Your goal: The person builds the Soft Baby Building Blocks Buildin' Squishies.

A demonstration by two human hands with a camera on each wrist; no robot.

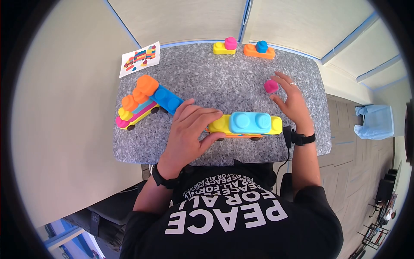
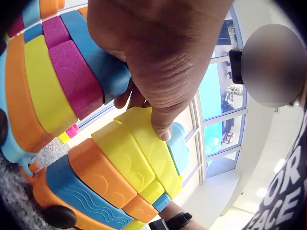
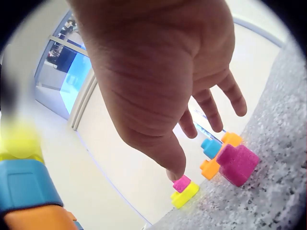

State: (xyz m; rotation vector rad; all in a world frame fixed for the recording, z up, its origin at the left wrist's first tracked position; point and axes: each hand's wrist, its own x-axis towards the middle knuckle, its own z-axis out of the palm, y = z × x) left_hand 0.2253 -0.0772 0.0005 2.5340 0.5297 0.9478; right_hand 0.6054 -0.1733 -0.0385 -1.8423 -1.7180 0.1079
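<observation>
My left hand (image 1: pixel 189 127) holds the end of a long yellow building block (image 1: pixel 220 124) on a toy train car, with the thumb on the near side and the fingers across the far side. A light blue block (image 1: pixel 250 123) sits on top of that yellow one. To the left stand more linked cars, with a blue block (image 1: pixel 166 98) and an orange block (image 1: pixel 147 85) on top. My right hand (image 1: pixel 294 101) is spread beside a single pink block (image 1: pixel 271 86) on the table. In the right wrist view, its fingers are apart and hold nothing.
Near the far table edge stand a yellow block with a pink one on it (image 1: pixel 224 46) and an orange block (image 1: pixel 258 52) topped with blue. A picture sheet (image 1: pixel 140 59) lies at the back left corner. Walls border the grey speckled table (image 1: pixel 207 82).
</observation>
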